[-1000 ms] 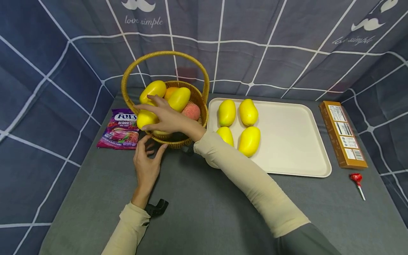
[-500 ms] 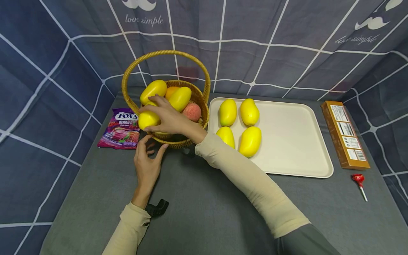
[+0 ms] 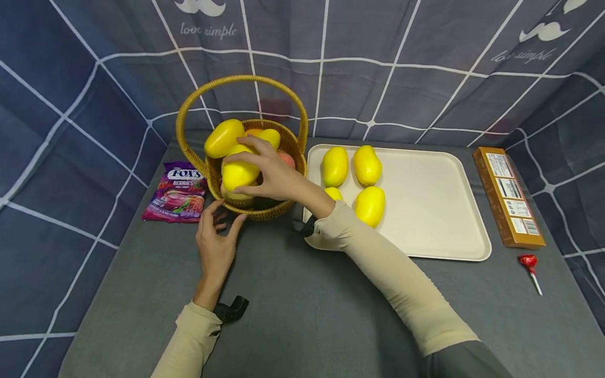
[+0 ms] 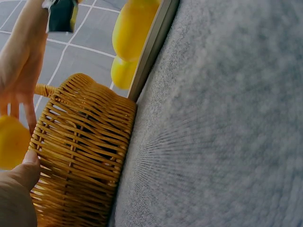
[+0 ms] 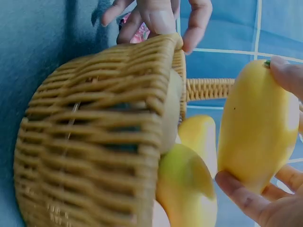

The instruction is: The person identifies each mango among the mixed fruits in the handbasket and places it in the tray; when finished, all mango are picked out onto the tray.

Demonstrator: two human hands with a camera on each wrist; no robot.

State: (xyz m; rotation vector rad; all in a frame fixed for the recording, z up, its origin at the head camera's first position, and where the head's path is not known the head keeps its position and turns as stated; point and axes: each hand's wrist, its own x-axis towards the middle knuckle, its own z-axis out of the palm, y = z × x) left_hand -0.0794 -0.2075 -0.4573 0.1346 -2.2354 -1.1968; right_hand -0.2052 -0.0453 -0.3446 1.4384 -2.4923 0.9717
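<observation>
- By the fingers [image 5: 242, 195] and thumb of the right hand [image 3: 279, 176], one yellow mango [image 3: 240, 174] is grasped; it is held above the mouth of the wicker basket [image 3: 267, 214].
- By the left hand [image 3: 216, 244], the near rim of the basket is pinched, the thumb being set against the outer wall.
- Inside the basket, two more mangoes [image 3: 223, 138] can be counted, along with one orange fruit [image 3: 253, 132], one pinkish fruit [image 3: 287, 159] and one pale rounded item [image 3: 238, 199], the last three partly covered.
- On the cream tray [image 3: 430, 205], just right of the basket, four mangoes are laid, one being partly hidden by the right arm.
- Beside the basket, one purple candy bag [image 3: 177, 194] is seen.
- Past the tray's right end, one brown box [image 3: 509, 198] and one red lollipop [image 3: 529, 268] are placed on the grey bench [image 3: 302, 310].
</observation>
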